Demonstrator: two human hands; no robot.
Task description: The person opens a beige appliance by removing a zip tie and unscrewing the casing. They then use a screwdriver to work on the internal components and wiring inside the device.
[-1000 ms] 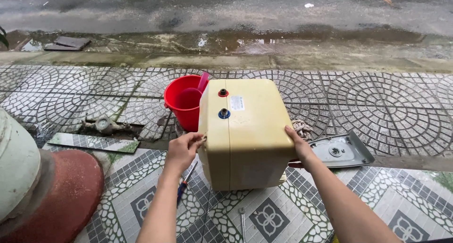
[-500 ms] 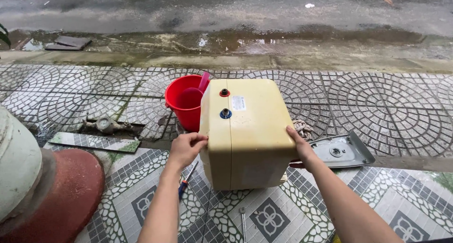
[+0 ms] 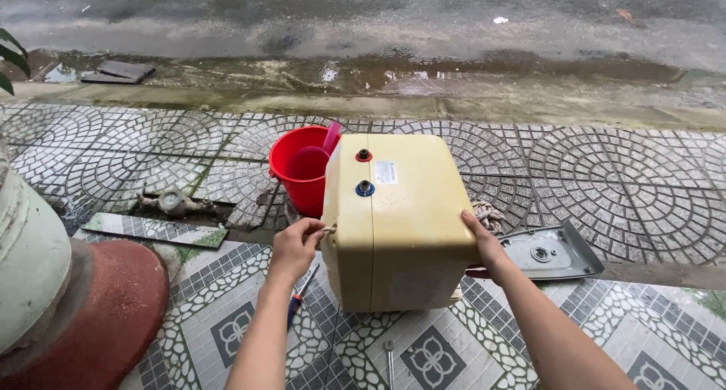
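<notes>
A cream-yellow boxy water heater tank (image 3: 404,216) stands on the tiled ground, with a red-ringed and a blue-ringed pipe fitting on its top face. My left hand (image 3: 296,245) pinches a small part at the tank's left edge. My right hand (image 3: 484,242) presses flat against the tank's right side. Just behind the tank stands a red bucket (image 3: 301,170) with a pink scoop in it.
A grey cover plate (image 3: 550,251) lies to the right. A screwdriver (image 3: 299,295) and a small wrench (image 3: 389,360) lie by the tank. A water meter (image 3: 172,201) sits left, a red and pale column base (image 3: 68,299) near left. A wet kerb and road run beyond.
My left hand has slid from the tank's lower left side up to its left edge and closed its fingers there. The tank and my right hand have barely moved.
</notes>
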